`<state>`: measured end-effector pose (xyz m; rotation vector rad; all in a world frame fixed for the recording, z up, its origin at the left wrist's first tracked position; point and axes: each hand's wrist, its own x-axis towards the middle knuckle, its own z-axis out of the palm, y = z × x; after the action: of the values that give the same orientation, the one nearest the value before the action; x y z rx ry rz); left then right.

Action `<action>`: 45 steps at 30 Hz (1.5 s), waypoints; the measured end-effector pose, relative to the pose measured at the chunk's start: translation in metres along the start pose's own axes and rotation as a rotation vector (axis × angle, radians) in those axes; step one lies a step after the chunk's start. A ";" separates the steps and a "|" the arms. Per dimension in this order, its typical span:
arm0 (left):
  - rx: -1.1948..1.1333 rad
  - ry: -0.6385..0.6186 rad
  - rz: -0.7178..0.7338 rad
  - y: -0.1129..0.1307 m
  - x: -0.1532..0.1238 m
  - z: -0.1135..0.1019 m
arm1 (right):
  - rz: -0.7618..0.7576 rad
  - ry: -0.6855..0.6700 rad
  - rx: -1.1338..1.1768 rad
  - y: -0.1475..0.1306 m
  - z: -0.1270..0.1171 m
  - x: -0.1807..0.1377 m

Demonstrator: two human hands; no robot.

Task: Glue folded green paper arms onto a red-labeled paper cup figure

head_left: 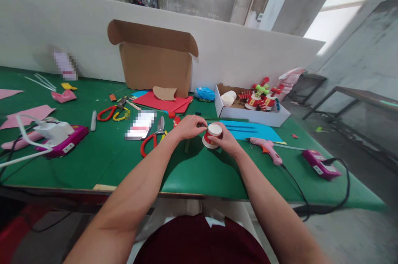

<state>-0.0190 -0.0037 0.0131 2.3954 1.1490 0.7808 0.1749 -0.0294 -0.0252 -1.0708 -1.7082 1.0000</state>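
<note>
My right hand (228, 140) is wrapped round a red paper cup (209, 138) with white ends, which stands on a white round base close over the table. Just left of it, my left hand (193, 126) is closed in a pinch at the cup's upper side. A small dark bit shows at its fingertips, too small to name. Red-handled shears (159, 128) lie beside my left forearm. To the right of my right hand rests a pink glue gun (268, 150), its nozzle pointing towards the cup.
A white box (255, 117) holds cups and decorated red figures. Blue sheets (248, 130) lie before it. Red sheets (152, 102), a phone (141, 125) and pliers (120, 108) are at left. Purple power strips (321, 164) with cords sit at both sides.
</note>
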 end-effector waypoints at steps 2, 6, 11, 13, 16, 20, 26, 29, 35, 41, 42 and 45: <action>-0.002 0.001 -0.008 0.000 0.000 0.001 | -0.008 -0.008 -0.013 0.002 0.000 0.001; -0.037 0.009 -0.015 -0.001 0.000 0.002 | -0.024 -0.017 -0.028 0.004 -0.001 0.001; -0.062 0.025 -0.012 -0.003 0.001 0.005 | -0.021 -0.018 -0.027 0.004 -0.001 0.001; -0.070 0.033 -0.018 -0.003 0.001 0.006 | -0.022 -0.019 -0.025 0.005 -0.001 0.001; -0.095 0.043 -0.021 -0.003 0.001 0.007 | -0.027 -0.018 -0.022 0.005 -0.001 0.001; -0.147 0.055 -0.017 -0.004 0.000 0.008 | -0.017 -0.018 -0.021 0.005 -0.001 0.001; -0.217 0.078 -0.007 -0.003 0.000 0.008 | -0.029 -0.025 -0.037 0.003 -0.001 0.001; -0.222 0.070 -0.015 -0.003 0.000 0.007 | -0.034 -0.023 -0.038 0.004 -0.001 0.001; -0.297 0.063 -0.012 -0.005 0.000 0.008 | -0.035 -0.017 -0.035 0.005 -0.001 0.001; -0.390 0.050 -0.016 -0.011 0.002 0.013 | -0.026 -0.013 -0.032 0.004 -0.001 0.001; -0.400 0.049 -0.020 -0.012 0.002 0.014 | -0.025 -0.012 -0.030 0.004 -0.001 0.001; -0.422 0.049 -0.030 -0.012 0.002 0.015 | -0.023 -0.009 -0.026 0.004 -0.001 0.001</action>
<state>-0.0160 0.0041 -0.0045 2.0151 0.9251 0.9676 0.1764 -0.0275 -0.0282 -1.0625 -1.7410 0.9723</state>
